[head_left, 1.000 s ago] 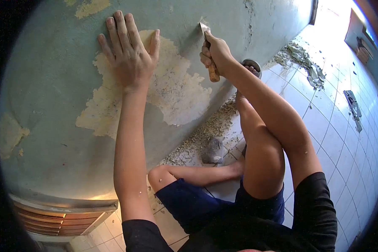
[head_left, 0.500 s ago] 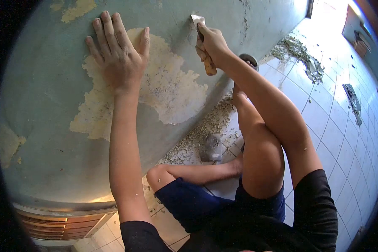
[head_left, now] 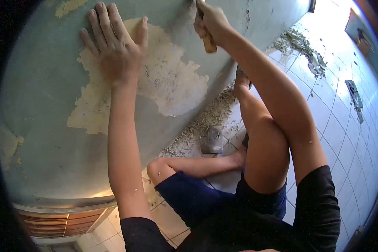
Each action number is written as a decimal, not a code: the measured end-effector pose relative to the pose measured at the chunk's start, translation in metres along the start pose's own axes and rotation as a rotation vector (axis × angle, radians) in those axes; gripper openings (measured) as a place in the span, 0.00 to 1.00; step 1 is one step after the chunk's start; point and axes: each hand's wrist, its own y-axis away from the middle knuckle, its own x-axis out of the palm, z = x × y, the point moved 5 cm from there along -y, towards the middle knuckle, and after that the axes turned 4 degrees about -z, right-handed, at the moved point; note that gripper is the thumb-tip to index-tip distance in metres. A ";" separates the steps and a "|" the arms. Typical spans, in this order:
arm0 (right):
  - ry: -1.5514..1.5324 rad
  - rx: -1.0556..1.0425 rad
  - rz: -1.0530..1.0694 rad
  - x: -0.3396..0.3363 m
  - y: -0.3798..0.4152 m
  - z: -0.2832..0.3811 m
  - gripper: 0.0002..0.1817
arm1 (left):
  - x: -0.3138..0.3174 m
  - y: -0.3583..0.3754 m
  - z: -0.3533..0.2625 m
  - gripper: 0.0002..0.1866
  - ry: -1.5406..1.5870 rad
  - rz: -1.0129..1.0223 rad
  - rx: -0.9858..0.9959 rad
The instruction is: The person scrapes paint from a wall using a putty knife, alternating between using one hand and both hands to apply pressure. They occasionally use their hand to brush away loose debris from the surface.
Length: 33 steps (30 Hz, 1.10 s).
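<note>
My left hand [head_left: 119,54] rests flat on the green-painted wall [head_left: 63,96] with its fingers spread, over the edge of a large pale patch [head_left: 172,80] where the paint is gone. Wrapped round the wooden handle of a paint scraper [head_left: 210,44], my right hand [head_left: 214,25] is up near the top edge of the view. The scraper's blade is largely out of sight there. A small pale spot [head_left: 192,10] shows on the wall beside the right hand.
Paint flakes [head_left: 201,122] lie along the foot of the wall, near a grey block-like object [head_left: 212,140]. Larger peeled pieces [head_left: 304,48] and a dark strip of debris [head_left: 354,101] are on the white tiles [head_left: 336,113]. My bent legs [head_left: 266,151] are between my arms.
My right hand has moved the scraper farther up the wall, and a pale spot now shows near it. My left hand stays flat on the wall. The view has shifted slightly.
</note>
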 end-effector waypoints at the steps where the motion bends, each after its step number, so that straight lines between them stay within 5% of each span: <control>1: 0.125 0.075 -0.077 0.003 0.022 0.001 0.29 | 0.001 -0.003 0.000 0.39 -0.005 -0.022 -0.014; 7: -0.105 0.094 -0.067 -0.009 0.012 -0.002 0.30 | 0.005 0.004 -0.001 0.40 0.058 -0.033 0.020; 11: -0.053 0.221 -0.017 0.001 0.041 -0.016 0.27 | 0.001 -0.001 0.003 0.40 0.023 -0.037 -0.001; 33: -0.109 0.150 0.004 0.008 0.028 -0.013 0.25 | -0.004 -0.003 -0.002 0.40 0.057 -0.056 0.033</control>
